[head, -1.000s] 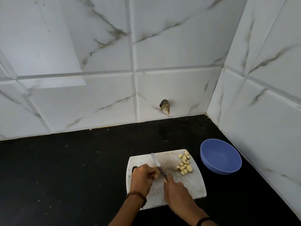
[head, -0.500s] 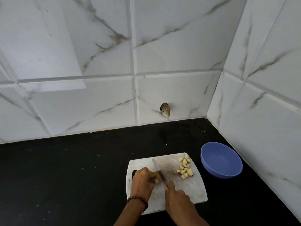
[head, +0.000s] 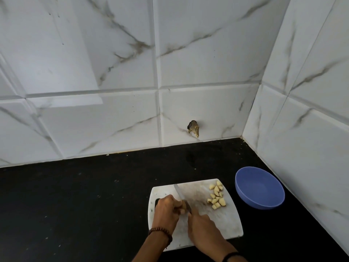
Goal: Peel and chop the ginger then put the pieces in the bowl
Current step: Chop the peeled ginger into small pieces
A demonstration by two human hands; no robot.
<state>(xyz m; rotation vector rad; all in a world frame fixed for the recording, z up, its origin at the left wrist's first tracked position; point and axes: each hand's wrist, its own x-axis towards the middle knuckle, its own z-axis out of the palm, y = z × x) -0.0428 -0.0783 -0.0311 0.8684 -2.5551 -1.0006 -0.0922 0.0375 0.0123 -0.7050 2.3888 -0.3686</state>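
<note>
A white cutting board [head: 222, 222] lies on the black counter. My left hand [head: 166, 212] pinches a small piece of ginger [head: 183, 207] against the board. My right hand [head: 203, 226] grips a knife [head: 180, 194] whose blade points away from me and sits right beside the held ginger. Several chopped ginger pieces [head: 216, 197] are heaped near the board's far right corner. A blue bowl [head: 259, 187] stands on the counter just right of the board, with nothing visible inside.
The black counter [head: 75, 205] stretches to the left. White marble-tiled walls meet in a corner at the back right, close behind the bowl. A small broken hole [head: 193, 128] shows low in the back wall.
The view has tilted slightly, so the board and bowl sit lower in the frame. The knife blade has slid a little toward me next to the held ginger. The heap of pieces looks unchanged.
</note>
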